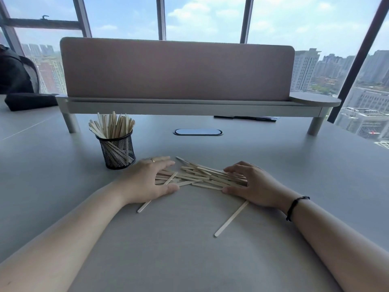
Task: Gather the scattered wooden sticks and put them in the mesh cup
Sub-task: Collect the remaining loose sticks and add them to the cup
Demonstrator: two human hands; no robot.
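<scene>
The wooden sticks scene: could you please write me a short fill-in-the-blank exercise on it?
1. The mesh cup stands beside the ___ hand.
2. The pile of sticks lies ___ the two hands.
3. A black cord circles the ___ wrist.
4. The sticks in the cup stand ___.

Missing words: left; between; right; upright

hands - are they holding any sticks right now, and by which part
Nothing is lifted or pinched. The left hand and right hand cup the two ends of the stick pile on the table, fingers curved loosely against it.
</scene>
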